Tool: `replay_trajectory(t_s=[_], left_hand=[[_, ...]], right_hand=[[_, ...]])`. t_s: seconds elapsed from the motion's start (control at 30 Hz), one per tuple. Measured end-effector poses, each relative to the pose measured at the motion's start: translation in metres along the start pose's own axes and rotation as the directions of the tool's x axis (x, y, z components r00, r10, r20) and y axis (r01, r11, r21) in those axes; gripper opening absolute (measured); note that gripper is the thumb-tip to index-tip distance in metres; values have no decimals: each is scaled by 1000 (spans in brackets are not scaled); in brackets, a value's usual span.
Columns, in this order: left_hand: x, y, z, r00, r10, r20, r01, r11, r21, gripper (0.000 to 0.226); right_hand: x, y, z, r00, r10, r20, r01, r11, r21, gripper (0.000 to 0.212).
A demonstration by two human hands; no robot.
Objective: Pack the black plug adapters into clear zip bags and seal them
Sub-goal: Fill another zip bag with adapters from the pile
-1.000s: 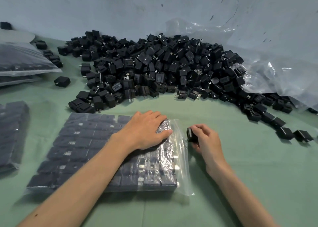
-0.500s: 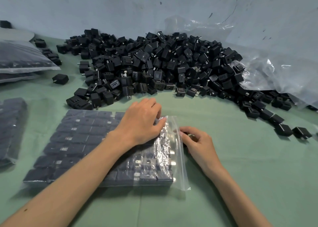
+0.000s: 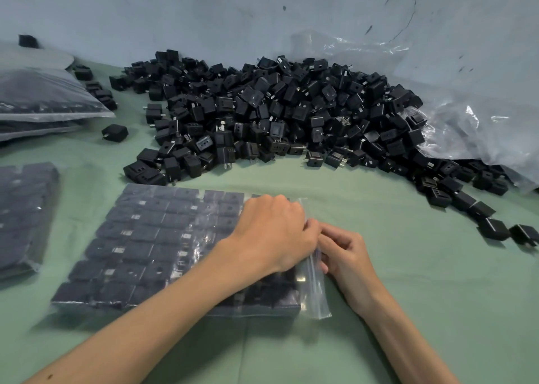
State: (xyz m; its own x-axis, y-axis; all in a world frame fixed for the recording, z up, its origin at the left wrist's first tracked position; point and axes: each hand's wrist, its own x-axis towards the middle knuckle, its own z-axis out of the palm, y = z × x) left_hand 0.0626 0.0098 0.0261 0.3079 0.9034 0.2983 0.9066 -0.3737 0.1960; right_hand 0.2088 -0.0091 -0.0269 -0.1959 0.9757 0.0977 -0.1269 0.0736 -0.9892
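Head view is showing the sealing step getting under way. The left hand [image 3: 271, 232] and right hand [image 3: 348, 254] are meeting at the mouth of the zip bag [image 3: 319, 303], with the fingers of both curled and pinching its clear zip strip [image 3: 312, 267]. Left of the fingertips, thin glossy film is lying over tight rows of boxy, matte plug adapters [image 3: 140, 232]. Next, I judge, the pinch should be sliding along the strip towards the wrists, pressing evenly. Beyond the knuckles, the loose pile [image 3: 277, 112] is waiting.
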Motion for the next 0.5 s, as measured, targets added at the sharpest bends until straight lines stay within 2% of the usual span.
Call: replay_trajectory(t_s=[0.1, 0.17, 0.33, 0.43, 0.5], left_hand=[[-3, 5, -3, 1000, 14, -25, -12, 998, 58, 41], [-3, 7, -5, 1000, 21, -24, -18, 996, 84, 38], [-2, 7, -14, 998, 56, -17, -53, 985, 162, 39], [-3, 10, -17, 996, 85, -6, -82, 973, 218, 31], [-5, 11, -18, 995, 104, -5, -100, 967, 234, 27]], right_hand=[[0, 1, -5, 991, 20, 134, -46, 981, 188, 39], [-2, 0, -10, 976, 15, 217, -62, 975, 212, 48], [-3, -3, -7, 976, 6, 220, -15, 999, 41, 49], [-5, -7, -1, 978, -45, 202, 71, 990, -124, 17], [-6, -9, 3, 980, -77, 185, 112, 975, -190, 29]])
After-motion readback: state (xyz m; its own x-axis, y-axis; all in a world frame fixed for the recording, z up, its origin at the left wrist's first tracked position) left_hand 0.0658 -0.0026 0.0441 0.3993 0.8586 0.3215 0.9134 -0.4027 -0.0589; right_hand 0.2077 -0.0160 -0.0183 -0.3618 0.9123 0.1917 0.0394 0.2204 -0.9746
